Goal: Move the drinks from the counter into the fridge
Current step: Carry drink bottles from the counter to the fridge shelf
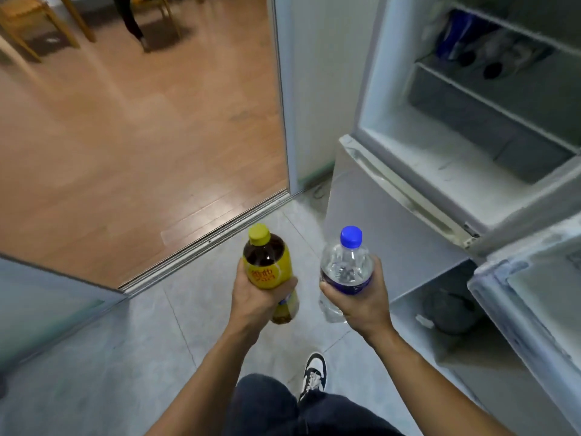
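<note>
In front of the open fridge, the left hand grips a tea bottle with a yellow label and cap, and the right hand grips a clear water bottle with a blue cap. Both bottles are upright, side by side above the tiled floor, outside the fridge.

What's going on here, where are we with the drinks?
A person stands at the open fridge with a bottle in each hand. The left hand grips a yellow-labelled bottle of dark drink; the right hand grips a clear water bottle with a blue cap. Both bottles are upright and not yet in the fridge, where other items already sit on an upper shelf.
</note>
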Available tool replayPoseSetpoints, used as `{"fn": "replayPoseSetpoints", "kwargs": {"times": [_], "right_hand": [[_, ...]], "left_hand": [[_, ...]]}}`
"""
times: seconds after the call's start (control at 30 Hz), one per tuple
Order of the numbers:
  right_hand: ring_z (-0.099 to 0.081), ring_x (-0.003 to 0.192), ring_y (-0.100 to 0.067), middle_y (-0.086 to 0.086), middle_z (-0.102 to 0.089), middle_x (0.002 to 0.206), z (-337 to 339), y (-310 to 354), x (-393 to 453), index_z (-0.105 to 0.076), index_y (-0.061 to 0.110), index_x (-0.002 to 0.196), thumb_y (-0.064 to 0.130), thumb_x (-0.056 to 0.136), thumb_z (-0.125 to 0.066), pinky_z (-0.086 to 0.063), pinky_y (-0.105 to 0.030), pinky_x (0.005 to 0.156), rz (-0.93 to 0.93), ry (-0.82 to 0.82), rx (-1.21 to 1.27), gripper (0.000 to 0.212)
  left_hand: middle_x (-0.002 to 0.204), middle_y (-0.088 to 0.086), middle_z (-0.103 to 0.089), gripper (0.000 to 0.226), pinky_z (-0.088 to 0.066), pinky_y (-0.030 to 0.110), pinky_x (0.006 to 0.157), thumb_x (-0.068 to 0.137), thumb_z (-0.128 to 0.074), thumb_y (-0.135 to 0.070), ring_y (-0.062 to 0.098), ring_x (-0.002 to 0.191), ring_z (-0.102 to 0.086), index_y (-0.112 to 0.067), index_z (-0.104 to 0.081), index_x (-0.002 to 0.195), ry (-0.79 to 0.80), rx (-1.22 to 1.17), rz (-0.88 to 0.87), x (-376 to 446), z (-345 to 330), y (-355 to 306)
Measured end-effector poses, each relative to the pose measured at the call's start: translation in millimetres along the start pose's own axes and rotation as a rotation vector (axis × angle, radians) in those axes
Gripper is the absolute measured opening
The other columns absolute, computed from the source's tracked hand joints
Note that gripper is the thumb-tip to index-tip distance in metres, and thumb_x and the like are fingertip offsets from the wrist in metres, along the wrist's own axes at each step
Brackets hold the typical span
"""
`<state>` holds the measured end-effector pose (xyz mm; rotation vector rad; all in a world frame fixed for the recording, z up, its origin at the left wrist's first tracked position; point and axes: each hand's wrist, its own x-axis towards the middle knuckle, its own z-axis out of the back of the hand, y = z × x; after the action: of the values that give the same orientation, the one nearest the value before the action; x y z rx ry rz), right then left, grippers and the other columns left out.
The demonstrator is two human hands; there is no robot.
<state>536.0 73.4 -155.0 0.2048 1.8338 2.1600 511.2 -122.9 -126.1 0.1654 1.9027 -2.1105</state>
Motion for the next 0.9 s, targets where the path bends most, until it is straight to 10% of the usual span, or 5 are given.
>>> {"fn": "replayPoseSetpoints", "kwargs": {"times": [0.47,0.9], "right_hand": [[-0.066,0.086,0.007,0.028,-0.068,0.098,1.7,36.1,139.7,-0.053,0.048,0.107,0.014,0.058,-0.094,-0.046,-0.002,0.067,-0.075,-0.647,-0.008,0.072],[-0.066,0.089,-0.001,0.020,-0.065,0.101,57.3,73.7,226.5,-0.051,0.044,0.109,0.030,0.052,-0.093,-0.051,-0.010,0.072,0.011,-1.057,-0.007,0.073]], "left_hand": [[0.102,0.004,-0.073,0.072,-0.059,0.040,0.078,0.053,-0.088,-0.018,0.026,0.092,-0.071,-0.020,-0.059,0.119,0.573,0.034,-0.101,218.3,-113.1,-76.3],[0.097,-0.008,-0.072,0.072,-0.058,0.038,0.079,0.043,-0.089,-0.041,0.017,0.090,-0.070,-0.042,-0.057,0.108,0.768,0.085,-0.268,306.6,-241.0,-161.7]]}}
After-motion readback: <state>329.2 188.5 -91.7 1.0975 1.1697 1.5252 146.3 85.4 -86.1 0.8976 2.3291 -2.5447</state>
